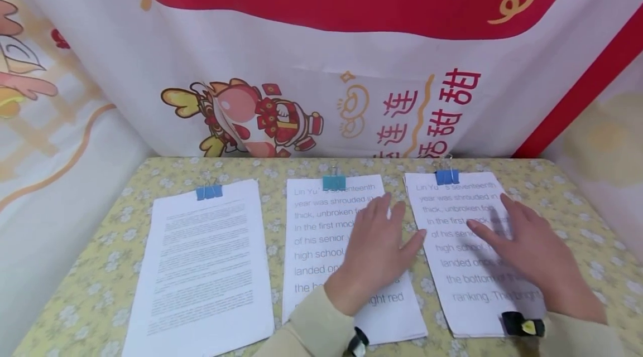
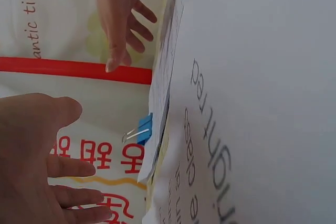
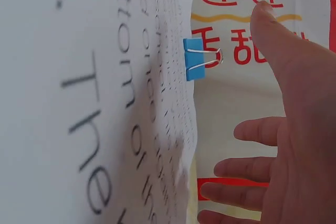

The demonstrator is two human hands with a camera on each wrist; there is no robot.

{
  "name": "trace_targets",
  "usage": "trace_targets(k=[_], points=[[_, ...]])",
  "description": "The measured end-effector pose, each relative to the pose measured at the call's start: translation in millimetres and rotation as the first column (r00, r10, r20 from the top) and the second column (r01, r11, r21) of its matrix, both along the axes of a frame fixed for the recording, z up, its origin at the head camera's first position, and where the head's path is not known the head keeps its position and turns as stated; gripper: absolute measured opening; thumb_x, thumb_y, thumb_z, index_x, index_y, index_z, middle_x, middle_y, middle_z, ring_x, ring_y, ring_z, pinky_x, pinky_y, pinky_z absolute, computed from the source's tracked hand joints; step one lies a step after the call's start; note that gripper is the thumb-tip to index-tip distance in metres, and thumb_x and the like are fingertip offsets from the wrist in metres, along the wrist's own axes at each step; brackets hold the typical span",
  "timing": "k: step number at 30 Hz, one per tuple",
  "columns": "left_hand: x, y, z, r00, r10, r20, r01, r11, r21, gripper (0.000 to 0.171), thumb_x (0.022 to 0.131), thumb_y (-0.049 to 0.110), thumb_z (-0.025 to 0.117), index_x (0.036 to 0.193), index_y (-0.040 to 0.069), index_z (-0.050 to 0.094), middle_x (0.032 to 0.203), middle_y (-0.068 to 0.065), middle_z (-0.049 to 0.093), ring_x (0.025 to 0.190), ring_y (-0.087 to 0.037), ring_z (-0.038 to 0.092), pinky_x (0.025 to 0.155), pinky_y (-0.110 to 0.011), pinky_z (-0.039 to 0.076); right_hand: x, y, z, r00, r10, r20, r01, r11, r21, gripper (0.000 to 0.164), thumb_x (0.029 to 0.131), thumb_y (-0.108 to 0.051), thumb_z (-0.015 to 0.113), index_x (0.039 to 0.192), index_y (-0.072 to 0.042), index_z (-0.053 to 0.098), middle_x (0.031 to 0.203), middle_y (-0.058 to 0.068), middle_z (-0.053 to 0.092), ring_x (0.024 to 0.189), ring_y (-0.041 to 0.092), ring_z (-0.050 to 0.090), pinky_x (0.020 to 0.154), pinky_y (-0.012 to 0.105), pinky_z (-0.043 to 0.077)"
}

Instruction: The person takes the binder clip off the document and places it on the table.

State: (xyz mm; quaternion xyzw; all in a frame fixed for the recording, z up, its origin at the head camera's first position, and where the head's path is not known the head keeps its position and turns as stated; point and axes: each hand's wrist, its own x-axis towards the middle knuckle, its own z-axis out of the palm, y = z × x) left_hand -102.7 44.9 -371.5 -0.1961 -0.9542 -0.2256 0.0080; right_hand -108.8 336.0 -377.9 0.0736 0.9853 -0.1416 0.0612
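Note:
Over the middle stack of printed paper (image 1: 313, 245) hovers my left hand (image 1: 377, 251), its fingers spread and holding nothing. A teal binder clip (image 1: 334, 182) grips that stack's top edge. My right hand (image 1: 540, 251) is above the right stack of printed paper (image 1: 454, 284), fingers loosely extended with nothing in them. A blue binder clip (image 1: 447, 177) sits on the top edge of this stack; in the right wrist view the blue clip (image 3: 194, 59) shows its silver wire handles. Both wrist views show a gap between each hand and the paper.
To the left lies another stack of paper (image 1: 201, 273) in smaller print, with its own blue binder clip (image 1: 209, 192). All three stacks rest on a yellow floral tablecloth (image 1: 100, 268). A white and red printed curtain (image 1: 321, 56) hangs behind the table.

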Motion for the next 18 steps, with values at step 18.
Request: trace_targets(k=[18], points=[[-3.1, 28, -3.0, 0.894, -0.047, 0.446, -0.106, 0.945, 0.31, 0.073, 0.103, 0.06, 0.06, 0.163, 0.02, 0.046, 0.172, 0.003, 0.041, 0.161, -0.018, 0.036, 0.128, -0.038, 0.039, -10.2, 19, -17.5, 0.988, -0.143, 0.06, 0.146, 0.988, -0.056, 0.123, 0.095, -0.076, 0.061, 0.165, 0.012, 0.012, 0.158, 0.049, 0.025, 0.142, 0.07, 0.027, 0.107, 0.086, 0.035]])
